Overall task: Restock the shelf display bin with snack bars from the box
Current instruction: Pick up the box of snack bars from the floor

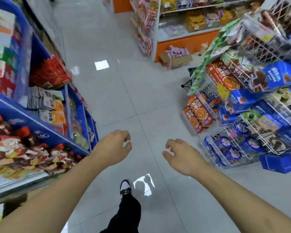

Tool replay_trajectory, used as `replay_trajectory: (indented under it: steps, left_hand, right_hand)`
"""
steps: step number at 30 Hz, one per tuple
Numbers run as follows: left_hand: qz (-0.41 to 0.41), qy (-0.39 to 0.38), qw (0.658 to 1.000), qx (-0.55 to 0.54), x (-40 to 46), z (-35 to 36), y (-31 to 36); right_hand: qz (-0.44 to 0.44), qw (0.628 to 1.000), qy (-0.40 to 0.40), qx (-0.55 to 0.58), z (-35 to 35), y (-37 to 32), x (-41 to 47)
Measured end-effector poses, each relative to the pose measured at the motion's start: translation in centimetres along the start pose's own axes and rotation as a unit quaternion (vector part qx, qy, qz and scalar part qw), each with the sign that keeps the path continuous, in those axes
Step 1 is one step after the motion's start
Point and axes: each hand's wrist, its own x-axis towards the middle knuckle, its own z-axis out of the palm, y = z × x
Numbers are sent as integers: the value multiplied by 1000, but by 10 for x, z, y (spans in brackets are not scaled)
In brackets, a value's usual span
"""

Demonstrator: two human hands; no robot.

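Observation:
An open cardboard box [175, 60] full of pink snack-bar packets [178, 52] stands on the floor far ahead, at the foot of the orange shelf unit [183, 43]. Beside it, white wire bins [145, 39] on that unit's end hold pink packets. My left hand [113, 145] and my right hand [181, 155] hang in front of me over the tiled aisle, fingers loosely curled, each holding nothing. Both hands are well short of the box.
A blue display stand [40, 105] with snack packs lines the left side. A white wire rack [252, 115] of blue and red boxes crowds the right, with a blue box [277, 163] on the floor beside it. My foot [125, 188] steps on the tiled floor [124, 91].

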Motion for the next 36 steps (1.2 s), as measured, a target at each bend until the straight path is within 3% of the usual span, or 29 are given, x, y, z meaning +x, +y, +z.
replay_trajectory:
  steps: [9,26,36]
  left_hand:
    - [24,-39,999,19,162,-71,-9]
    - [-8,-11,1000,11,476,-173,48]
    - [43,-25,999,12,696,-234,44]
  right_hand:
    - [28,999,24,24,-94,-15,127]
    - [-14,1000,12,-2,-305,55,417]
    - [26,999,32,-15,-398,78,590]
